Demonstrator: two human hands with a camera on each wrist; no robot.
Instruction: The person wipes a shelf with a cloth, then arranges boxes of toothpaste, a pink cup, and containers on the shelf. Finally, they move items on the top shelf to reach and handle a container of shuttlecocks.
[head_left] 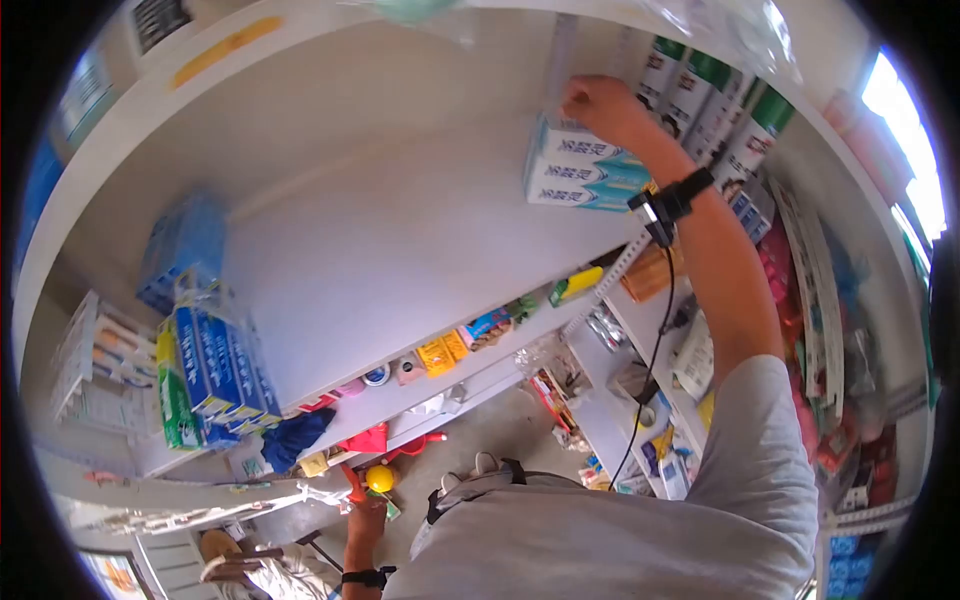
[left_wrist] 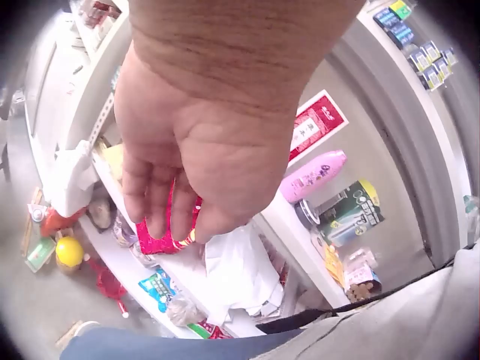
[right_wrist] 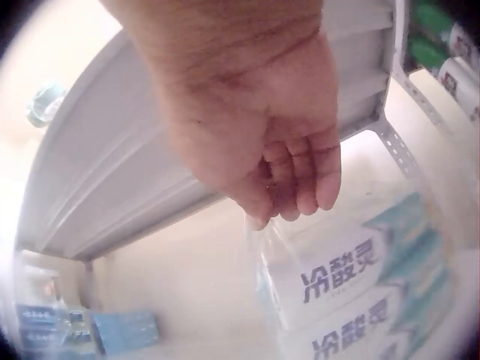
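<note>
My right hand [head_left: 603,108] is at the right end of the upper shelf, above a stack of white and teal toothpaste boxes [head_left: 580,170]. In the right wrist view its fingertips pinch the clear plastic wrap [right_wrist: 262,236], drawn up in a peak from the top of the boxes [right_wrist: 337,277]. My left hand [head_left: 366,520] hangs low by the lower shelves, fingers loosely bent and holding nothing. Behind those fingers, in the left wrist view, shows a red packet [left_wrist: 157,238]; a white plastic bag [left_wrist: 240,270] lies beside it.
Green-capped spray cans [head_left: 695,90] stand right of the boxes. Blue toothpaste boxes [head_left: 215,360] and a blue pack [head_left: 185,245] sit at the shelf's left end. Below, a yellow ball [head_left: 380,478] lies near the floor. A black cable [head_left: 650,370] hangs from my right wrist.
</note>
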